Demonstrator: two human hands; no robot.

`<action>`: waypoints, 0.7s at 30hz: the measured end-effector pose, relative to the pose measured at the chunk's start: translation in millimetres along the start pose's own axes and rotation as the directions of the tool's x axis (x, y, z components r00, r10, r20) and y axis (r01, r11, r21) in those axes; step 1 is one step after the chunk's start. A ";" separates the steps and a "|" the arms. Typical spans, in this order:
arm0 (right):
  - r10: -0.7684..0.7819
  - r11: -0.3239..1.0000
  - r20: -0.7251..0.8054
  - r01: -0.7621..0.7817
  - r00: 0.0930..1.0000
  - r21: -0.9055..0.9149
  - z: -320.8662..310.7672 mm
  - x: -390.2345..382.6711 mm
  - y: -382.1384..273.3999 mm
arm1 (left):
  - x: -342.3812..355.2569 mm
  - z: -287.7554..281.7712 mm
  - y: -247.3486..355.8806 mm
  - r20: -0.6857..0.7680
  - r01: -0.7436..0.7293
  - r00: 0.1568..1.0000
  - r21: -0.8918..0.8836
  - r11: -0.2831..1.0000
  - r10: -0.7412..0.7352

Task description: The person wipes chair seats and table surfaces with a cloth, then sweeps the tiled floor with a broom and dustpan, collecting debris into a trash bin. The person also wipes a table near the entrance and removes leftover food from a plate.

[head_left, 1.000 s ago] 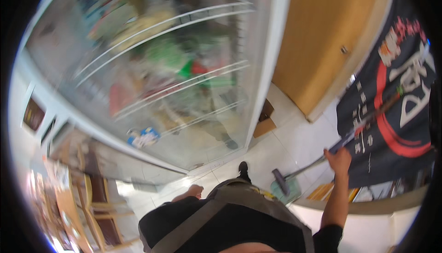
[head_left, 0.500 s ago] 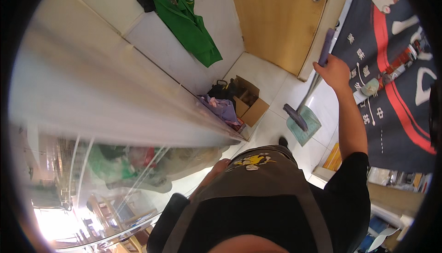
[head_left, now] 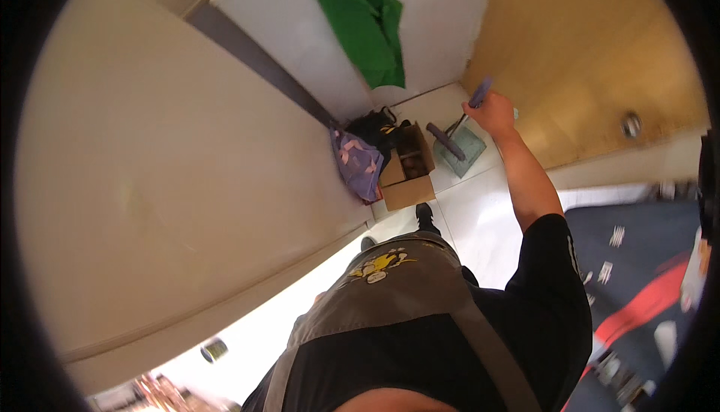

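My right hand (head_left: pixel 493 114) is closed in a fist around the purple grip of a long-handled mop (head_left: pixel 459 136), arm stretched out ahead of me. The shaft runs down from my fist to the dark crossbar and a flat grey-green mop pad resting on the floor, just in front of the wooden door (head_left: pixel 592 59). My left hand is not in view.

Nearby: an open cardboard box (head_left: pixel 409 172) stands on the floor just left of the mop pad, something dark inside it. A purple bag (head_left: pixel 358 163) leans against the box's left side, with a black bag (head_left: pixel 373 125) behind both. A green cloth (head_left: pixel 365 18) hangs down the white wall above them. My black shoe (head_left: pixel 424 218) is planted just behind the box.

Surface and room: white tiled floor (head_left: pixel 480 217). A large pale cabinet panel (head_left: pixel 150 172) fills the left. A dark blue banner (head_left: pixel 645 262) with red and white markings is at right. A round metal knob (head_left: pixel 631 123) sits on the door.
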State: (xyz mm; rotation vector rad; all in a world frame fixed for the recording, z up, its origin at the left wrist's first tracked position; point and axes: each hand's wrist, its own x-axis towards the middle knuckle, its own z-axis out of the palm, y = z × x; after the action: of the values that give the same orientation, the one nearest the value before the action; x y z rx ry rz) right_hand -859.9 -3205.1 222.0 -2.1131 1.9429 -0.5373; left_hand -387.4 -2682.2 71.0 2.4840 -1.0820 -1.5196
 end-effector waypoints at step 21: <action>-0.258 0.866 0.192 0.315 0.947 -0.388 172.8 277.2 -20.3 | -135.9 198.3 77.2 -0.171 0.464 0.701 -0.628 0.625 -0.693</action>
State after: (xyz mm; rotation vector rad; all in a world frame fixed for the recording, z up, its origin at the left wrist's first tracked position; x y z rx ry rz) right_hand -754.5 -3492.2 105.6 -2.6465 1.7969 -0.0153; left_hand -624.4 -2600.6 100.8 2.6178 0.2836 -1.0656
